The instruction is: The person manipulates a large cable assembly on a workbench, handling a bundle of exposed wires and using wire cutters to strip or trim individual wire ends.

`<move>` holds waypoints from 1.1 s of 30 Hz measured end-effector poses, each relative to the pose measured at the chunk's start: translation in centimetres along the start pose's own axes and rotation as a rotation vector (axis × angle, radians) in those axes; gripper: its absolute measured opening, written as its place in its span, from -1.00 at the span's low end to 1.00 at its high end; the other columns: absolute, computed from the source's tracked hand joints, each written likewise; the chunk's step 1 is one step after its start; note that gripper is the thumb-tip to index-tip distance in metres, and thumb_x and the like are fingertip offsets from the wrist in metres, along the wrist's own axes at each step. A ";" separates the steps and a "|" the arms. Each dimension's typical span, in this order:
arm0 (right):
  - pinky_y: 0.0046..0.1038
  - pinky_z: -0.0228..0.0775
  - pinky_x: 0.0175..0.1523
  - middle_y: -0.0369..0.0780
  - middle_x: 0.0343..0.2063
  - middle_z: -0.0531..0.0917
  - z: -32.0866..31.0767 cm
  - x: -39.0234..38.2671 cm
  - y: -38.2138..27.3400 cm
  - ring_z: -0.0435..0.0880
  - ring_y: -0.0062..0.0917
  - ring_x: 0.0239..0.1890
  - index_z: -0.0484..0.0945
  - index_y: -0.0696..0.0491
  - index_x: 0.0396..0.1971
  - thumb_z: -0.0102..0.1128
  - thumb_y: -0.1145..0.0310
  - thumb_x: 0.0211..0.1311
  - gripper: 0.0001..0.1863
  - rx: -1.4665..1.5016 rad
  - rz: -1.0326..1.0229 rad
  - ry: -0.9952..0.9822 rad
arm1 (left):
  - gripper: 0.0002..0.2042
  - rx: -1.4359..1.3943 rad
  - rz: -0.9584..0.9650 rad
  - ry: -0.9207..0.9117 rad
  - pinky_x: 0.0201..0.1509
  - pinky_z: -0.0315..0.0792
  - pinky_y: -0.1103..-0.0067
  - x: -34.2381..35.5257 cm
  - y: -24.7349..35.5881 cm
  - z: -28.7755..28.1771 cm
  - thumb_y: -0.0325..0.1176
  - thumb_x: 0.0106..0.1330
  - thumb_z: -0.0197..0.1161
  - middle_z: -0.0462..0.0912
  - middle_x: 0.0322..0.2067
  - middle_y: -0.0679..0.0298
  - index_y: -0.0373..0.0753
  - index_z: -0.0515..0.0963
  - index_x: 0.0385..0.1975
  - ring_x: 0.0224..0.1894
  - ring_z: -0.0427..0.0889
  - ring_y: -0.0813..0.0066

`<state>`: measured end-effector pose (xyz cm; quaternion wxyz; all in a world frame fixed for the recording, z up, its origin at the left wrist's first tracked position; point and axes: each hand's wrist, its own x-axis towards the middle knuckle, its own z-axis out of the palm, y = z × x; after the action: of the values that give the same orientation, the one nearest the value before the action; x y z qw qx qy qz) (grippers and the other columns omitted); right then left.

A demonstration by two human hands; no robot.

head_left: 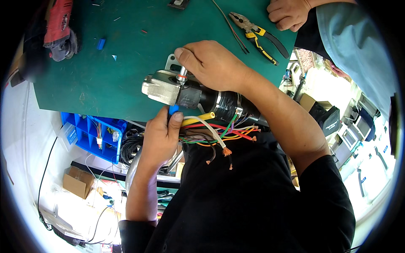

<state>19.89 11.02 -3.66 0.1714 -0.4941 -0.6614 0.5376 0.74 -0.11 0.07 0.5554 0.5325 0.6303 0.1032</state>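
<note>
A silver metal housing [160, 87] with a black body lies near the table's front edge, joined to a thick black-wrapped cable [228, 105] with metal clamps. Above it, my right hand [217, 65] is closed, thumb and fingers on a chrome socket-like shaft [182, 75] with a red ring that stands on the housing. My left hand [162, 133] pinches a short blue piece [173, 109] against the housing's near side; most of that piece is hidden by the fingers. Loose coloured wires [223, 130], some with bare copper ends, hang beside the left hand.
Yellow-and-black pliers [257, 36] lie on the green table [97, 84] at the far right, near another person's hand [289, 12]. A red angle grinder [61, 31] rests at the far left. Below the front edge are a blue parts bin [90, 137] and a cardboard box [78, 182].
</note>
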 end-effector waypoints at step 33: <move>-0.03 0.38 -0.13 0.15 -0.47 0.57 -0.4 0.1 -0.7 0.54 0.10 -0.32 0.56 0.25 -0.51 -0.19 0.09 0.43 -0.46 -0.007 0.105 -0.063 | -0.57 0.002 0.015 0.035 -0.37 0.43 0.28 0.0 -0.2 0.3 -0.03 0.48 0.05 0.54 -0.57 -0.09 -0.39 0.45 -0.30 -0.44 0.57 -0.20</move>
<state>19.77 11.35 -2.93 0.1204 -0.5117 -0.6416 0.5585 0.81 -0.35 -0.18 0.5429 0.5358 0.6361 0.1161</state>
